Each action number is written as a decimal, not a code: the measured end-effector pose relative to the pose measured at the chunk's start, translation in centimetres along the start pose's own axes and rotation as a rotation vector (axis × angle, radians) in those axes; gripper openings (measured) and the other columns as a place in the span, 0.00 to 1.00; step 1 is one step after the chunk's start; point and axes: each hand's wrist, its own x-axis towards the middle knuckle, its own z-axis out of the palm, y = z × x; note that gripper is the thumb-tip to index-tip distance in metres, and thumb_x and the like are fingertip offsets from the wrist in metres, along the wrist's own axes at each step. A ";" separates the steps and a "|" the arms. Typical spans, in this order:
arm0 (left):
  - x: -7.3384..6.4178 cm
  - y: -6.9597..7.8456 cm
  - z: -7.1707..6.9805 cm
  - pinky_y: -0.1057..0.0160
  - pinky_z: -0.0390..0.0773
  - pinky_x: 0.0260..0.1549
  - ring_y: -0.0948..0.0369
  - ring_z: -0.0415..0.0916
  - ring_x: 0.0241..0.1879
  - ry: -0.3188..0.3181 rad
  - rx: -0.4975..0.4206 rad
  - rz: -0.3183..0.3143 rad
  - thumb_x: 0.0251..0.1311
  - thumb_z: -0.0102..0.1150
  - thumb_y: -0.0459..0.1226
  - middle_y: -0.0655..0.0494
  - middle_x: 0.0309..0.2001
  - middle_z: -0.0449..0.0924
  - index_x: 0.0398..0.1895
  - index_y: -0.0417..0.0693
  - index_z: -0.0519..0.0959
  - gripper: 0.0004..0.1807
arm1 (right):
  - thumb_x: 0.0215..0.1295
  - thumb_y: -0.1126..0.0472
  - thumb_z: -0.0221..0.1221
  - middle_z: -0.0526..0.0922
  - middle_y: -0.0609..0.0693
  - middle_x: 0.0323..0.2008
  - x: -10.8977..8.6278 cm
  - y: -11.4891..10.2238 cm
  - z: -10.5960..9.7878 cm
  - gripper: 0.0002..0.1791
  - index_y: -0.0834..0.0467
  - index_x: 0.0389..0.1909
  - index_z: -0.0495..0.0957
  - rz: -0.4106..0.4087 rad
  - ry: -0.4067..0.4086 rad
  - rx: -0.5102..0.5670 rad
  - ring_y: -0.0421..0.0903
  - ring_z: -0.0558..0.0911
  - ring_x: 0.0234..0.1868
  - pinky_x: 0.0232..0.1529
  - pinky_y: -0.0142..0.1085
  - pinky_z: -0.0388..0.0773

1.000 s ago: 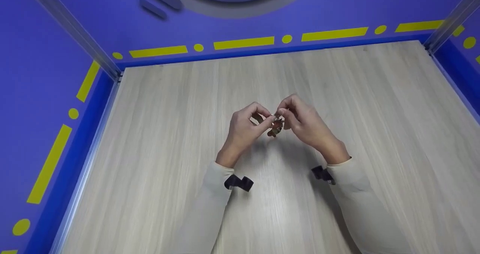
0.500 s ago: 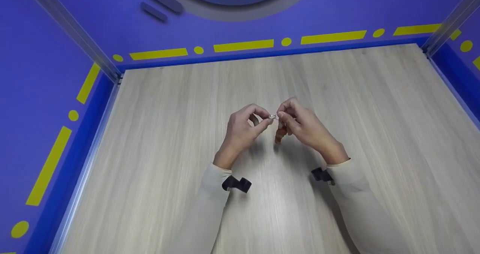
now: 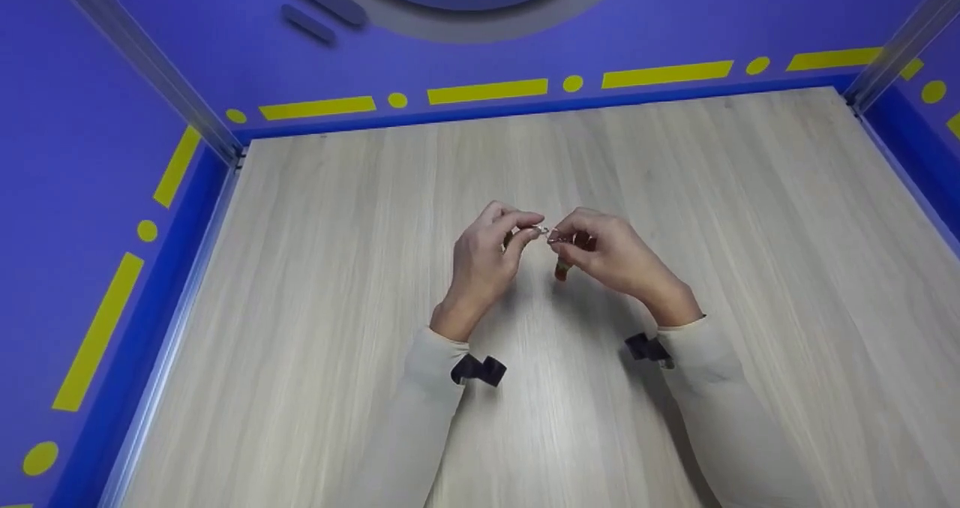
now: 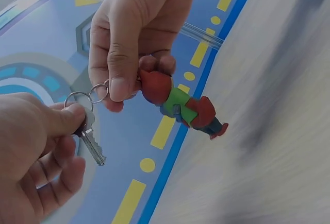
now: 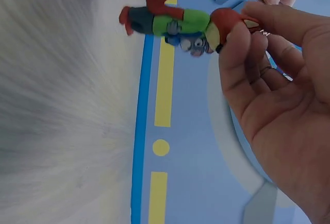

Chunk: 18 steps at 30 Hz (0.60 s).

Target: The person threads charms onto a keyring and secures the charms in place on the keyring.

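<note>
My left hand (image 3: 480,260) pinches a silver key (image 4: 93,144) near its head, between thumb and fingers. Through the key's head runs a metal ring (image 4: 77,98), which meets a smaller ring (image 4: 98,93) at my right fingertips. Thumb and fingers of my right hand (image 3: 619,257) grip the top end of a figurine keychain (image 4: 178,100), beside that smaller ring. The keychain figure is red, green and blue with a red tail; in the right wrist view its face (image 5: 195,45) shows. Whether the two rings are linked or only overlap, I cannot tell.
Both hands are above a light wood-grain table (image 3: 337,305). Blue panels (image 3: 525,43) with yellow markings stand along its back and sides. Black bands with small mounts (image 3: 480,371) sit on both sleeves.
The figurine keychain has gone from hanging between the hands to under the right hand. The fingertips have drawn slightly apart, and the right hand has dropped a little.
</note>
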 end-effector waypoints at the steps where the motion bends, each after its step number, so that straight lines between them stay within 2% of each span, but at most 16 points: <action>1: 0.0 0.0 0.0 0.66 0.76 0.29 0.63 0.77 0.30 -0.008 0.014 -0.006 0.68 0.69 0.37 0.55 0.40 0.82 0.45 0.45 0.89 0.07 | 0.70 0.72 0.67 0.85 0.51 0.39 0.0 0.0 0.0 0.03 0.63 0.41 0.86 0.000 0.002 0.002 0.46 0.84 0.33 0.34 0.32 0.80; 9: 0.0 0.1 -0.1 0.63 0.77 0.30 0.62 0.78 0.32 -0.014 0.046 -0.036 0.72 0.66 0.39 0.56 0.41 0.80 0.43 0.47 0.85 0.06 | 0.74 0.66 0.63 0.88 0.47 0.31 -0.1 0.3 -0.2 0.02 0.58 0.40 0.83 0.076 -0.040 -0.023 0.48 0.79 0.28 0.29 0.34 0.71; 12: 0.0 0.0 -0.2 0.63 0.77 0.30 0.63 0.79 0.32 -0.050 0.045 -0.048 0.74 0.64 0.40 0.57 0.42 0.82 0.45 0.47 0.82 0.06 | 0.78 0.63 0.62 0.87 0.50 0.29 -0.1 0.3 -0.3 0.04 0.58 0.40 0.82 0.113 -0.080 -0.012 0.52 0.80 0.28 0.29 0.35 0.70; 16: 0.0 -0.1 -0.2 0.64 0.77 0.29 0.66 0.80 0.28 -0.108 0.010 -0.094 0.76 0.61 0.40 0.58 0.41 0.87 0.48 0.47 0.80 0.07 | 0.82 0.58 0.59 0.86 0.56 0.35 -0.2 0.6 -0.4 0.08 0.59 0.42 0.79 0.180 -0.138 0.053 0.58 0.83 0.33 0.30 0.34 0.74; 18: 0.0 -0.2 -0.3 0.64 0.76 0.27 0.67 0.80 0.26 -0.118 -0.018 -0.111 0.76 0.61 0.40 0.58 0.39 0.89 0.48 0.46 0.79 0.07 | 0.83 0.57 0.57 0.87 0.59 0.38 -0.2 0.6 -0.5 0.10 0.60 0.43 0.77 0.206 -0.163 0.100 0.61 0.84 0.34 0.30 0.34 0.76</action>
